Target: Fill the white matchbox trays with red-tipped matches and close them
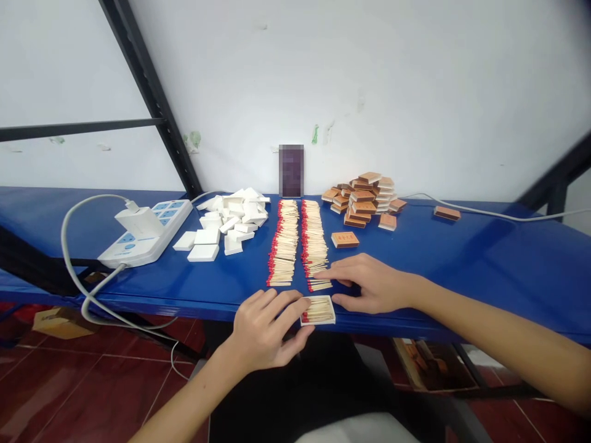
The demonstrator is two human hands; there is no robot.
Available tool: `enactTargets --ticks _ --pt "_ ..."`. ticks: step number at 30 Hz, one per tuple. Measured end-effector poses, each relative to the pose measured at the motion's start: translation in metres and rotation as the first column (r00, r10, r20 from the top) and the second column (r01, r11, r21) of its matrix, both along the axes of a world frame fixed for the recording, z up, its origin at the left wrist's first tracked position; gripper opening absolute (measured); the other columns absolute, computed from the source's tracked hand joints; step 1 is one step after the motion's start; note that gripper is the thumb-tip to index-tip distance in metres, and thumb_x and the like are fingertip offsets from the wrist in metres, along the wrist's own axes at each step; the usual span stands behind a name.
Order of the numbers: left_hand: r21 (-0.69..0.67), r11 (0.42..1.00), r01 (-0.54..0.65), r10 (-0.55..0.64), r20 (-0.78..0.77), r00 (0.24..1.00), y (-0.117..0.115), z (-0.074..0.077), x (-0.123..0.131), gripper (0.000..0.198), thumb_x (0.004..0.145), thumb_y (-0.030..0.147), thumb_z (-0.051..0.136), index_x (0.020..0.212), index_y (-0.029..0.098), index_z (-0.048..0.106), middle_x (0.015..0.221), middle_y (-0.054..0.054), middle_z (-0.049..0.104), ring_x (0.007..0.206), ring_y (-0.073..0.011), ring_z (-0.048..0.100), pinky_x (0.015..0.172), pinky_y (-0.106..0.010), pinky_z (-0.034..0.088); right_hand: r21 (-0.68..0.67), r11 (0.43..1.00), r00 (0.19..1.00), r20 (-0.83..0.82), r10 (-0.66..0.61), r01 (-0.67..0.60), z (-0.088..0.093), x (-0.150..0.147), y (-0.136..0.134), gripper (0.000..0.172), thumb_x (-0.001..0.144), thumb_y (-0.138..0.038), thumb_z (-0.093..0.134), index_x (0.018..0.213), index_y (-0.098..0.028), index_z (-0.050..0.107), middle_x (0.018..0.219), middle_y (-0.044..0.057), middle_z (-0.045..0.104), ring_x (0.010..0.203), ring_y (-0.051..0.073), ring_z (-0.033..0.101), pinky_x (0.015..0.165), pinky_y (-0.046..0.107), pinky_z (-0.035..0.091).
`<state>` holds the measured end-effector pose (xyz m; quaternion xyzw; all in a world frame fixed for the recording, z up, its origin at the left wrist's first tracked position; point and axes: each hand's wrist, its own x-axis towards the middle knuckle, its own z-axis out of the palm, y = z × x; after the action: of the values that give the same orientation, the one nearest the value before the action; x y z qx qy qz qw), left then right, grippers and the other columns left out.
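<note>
Blue table (484,271) spans mid frame. Far left on it: white power strip (148,234) w/ plug, grey cable (64,252) looping off the front edge. Centre-left: heap of empty white trays (228,221), a few loose in front. Centre: two rows of red-tipped matches, L row (284,243) + R row (314,240), side by side w/ a narrow gap, running from the wall toward the front edge.

Lower centre: L hand (263,329) at the front edge, fingers curled together, thumb + index clamped on the left side of the filled tray (318,310). It lies flat at the edge, just below R row's near end. R hand (369,283) enters from lower right, palm down, fingers apart, gripping nothing. Its index tip is on loose matches at R row's near end, thumb just beside the tray's right side.

Centre-right: one brown sleeve (345,240) near R hand, sleeve pile (364,200) behind it by the wall. Right: lone sleeve (447,213), thin cable (508,215) behind.
</note>
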<state>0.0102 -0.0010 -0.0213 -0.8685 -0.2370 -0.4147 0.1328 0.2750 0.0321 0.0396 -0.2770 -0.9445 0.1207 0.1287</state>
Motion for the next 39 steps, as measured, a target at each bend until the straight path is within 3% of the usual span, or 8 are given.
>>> enactTargets --ticks 19,26,33,39 --pt "0.015 1.0 -0.003 0.003 -0.003 1.0 0.0004 0.0005 0.0004 0.026 0.086 0.03 0.068 0.109 0.017 0.064 0.1 -0.006 0.076 0.07 -0.019 0.064 0.061 -0.032 0.044 0.006 1.0 0.998 -0.061 -0.026 0.027 -0.0033 -0.0001 0.0036 0.039 0.097 -0.032 0.054 0.131 -0.016 0.064 0.07 -0.001 0.057 0.059 0.011 0.047 0.06 0.024 0.035" --pt "0.013 1.0 -0.01 0.01 0.002 1.0 0.0004 0.0015 0.0007 0.025 0.086 0.03 0.067 0.108 0.018 0.065 0.099 -0.005 0.076 0.07 -0.0183 0.065 0.061 -0.032 0.045 0.004 0.997 0.996 -0.047 -0.072 0.072 -0.0029 -0.003 0.0033 0.035 0.097 -0.03 0.053 0.128 -0.016 0.065 0.072 -0.001 0.059 0.059 0.011 0.049 0.061 0.023 0.036" --pt "0.023 1.0 -0.022 0.022 -0.002 1.0 0.0 0.0017 0.0007 0.025 0.086 0.031 0.067 0.107 0.018 0.066 0.098 -0.006 0.076 0.07 -0.0179 0.066 0.061 -0.031 0.046 0.032 0.999 0.998 -0.051 -0.031 0.033 -0.0043 -0.002 0.0044 0.03 0.098 -0.032 0.052 0.116 -0.016 0.07 0.074 0.002 0.062 0.061 0.012 0.051 0.06 0.024 0.036" --pt "0.005 1.0 -0.006 0.006 -0.001 1.0 0.0002 0.001 0.0008 0.026 0.086 0.029 0.067 0.109 0.017 0.066 0.1 -0.006 0.077 0.07 -0.019 0.065 0.061 -0.032 0.044 0.031 0.999 0.998 -0.055 -0.043 0.045 -0.002 -0.0049 0.0026 0.032 0.098 -0.032 0.051 0.121 -0.017 0.068 0.076 0.002 0.065 0.06 0.012 0.051 0.061 0.024 0.036"
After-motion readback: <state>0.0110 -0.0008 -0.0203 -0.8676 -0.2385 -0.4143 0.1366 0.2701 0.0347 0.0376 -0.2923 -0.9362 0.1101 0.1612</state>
